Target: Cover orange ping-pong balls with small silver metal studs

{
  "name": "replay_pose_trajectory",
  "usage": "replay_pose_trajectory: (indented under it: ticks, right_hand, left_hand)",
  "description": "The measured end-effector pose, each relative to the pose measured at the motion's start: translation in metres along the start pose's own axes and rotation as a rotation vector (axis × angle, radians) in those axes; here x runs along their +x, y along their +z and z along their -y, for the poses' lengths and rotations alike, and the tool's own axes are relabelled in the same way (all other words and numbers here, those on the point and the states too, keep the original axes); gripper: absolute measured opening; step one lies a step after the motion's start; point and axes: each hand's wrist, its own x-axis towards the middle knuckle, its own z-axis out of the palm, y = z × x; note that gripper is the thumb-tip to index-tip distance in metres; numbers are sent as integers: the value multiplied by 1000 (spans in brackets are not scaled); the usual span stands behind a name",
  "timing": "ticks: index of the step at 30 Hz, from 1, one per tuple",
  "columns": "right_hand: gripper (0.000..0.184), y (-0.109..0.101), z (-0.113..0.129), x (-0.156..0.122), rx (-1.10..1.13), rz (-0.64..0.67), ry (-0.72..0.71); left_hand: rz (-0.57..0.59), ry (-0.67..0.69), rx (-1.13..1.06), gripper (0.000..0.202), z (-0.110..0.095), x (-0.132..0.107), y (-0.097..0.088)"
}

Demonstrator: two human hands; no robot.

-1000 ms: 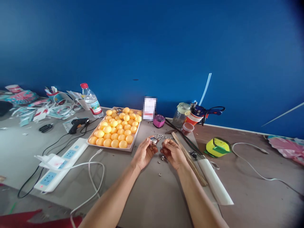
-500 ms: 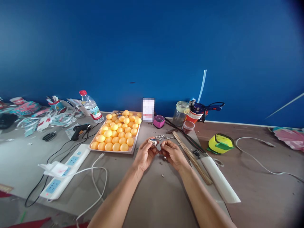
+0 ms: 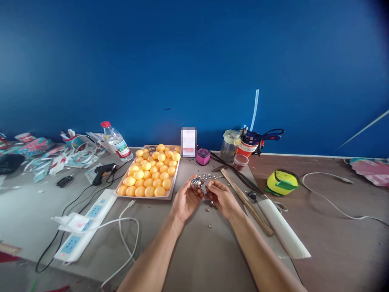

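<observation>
My left hand [image 3: 186, 198] is closed around a small ball covered in shiny silver beads [image 3: 196, 183], held at its fingertips above the table. My right hand [image 3: 221, 196] is curled right beside it, fingers pinched together on something too small to make out. A pile of loose silver beads [image 3: 208, 177] lies on the table just beyond both hands. A few stray beads [image 3: 209, 225] are scattered below my hands.
A tray of several orange balls [image 3: 150, 174] sits left of my hands. A power strip [image 3: 85, 221] with cables, a glue gun [image 3: 102, 170], a water bottle [image 3: 115, 140], wooden sticks [image 3: 244, 202], a white roll [image 3: 283, 234], a yellow tape measure [image 3: 282, 182] and cups [image 3: 246, 148] surround the work area.
Both hands stay together on the beaded ball with only slight shifts. The camera view has drifted a little.
</observation>
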Motion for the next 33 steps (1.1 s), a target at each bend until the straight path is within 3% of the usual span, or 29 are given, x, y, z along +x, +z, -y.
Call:
replay_pose_trajectory:
  ticks: [8, 10, 14, 17, 21, 29, 33]
  right_hand:
    - [29, 0, 0, -1, -29, 11, -1]
    - [27, -1, -1, 0, -83, -17, -57]
    - [20, -4, -2, -1, -427, -94, -389]
    - [21, 0, -2, -6, -744, -62, -661]
    - [30, 7, -4, -12, -1002, -14, -839]
    - [24, 10, -2, -15, -1166, -10, -873]
    - [17, 2, 2, -10, -970, -82, -776]
  left_hand:
    - [16, 7, 20, 35, 2, -1, -3]
    - [13, 7, 31, 36, 2, -2, -2]
    - [3, 2, 79, 37, 3, -3, 1]
    - [10, 37, 132, 36, 6, -2, 0]
    - [23, 78, 176, 36, 10, -2, -2]
    - [101, 42, 177, 41, 14, -3, 1]
    - [60, 44, 176, 42, 12, -3, 3]
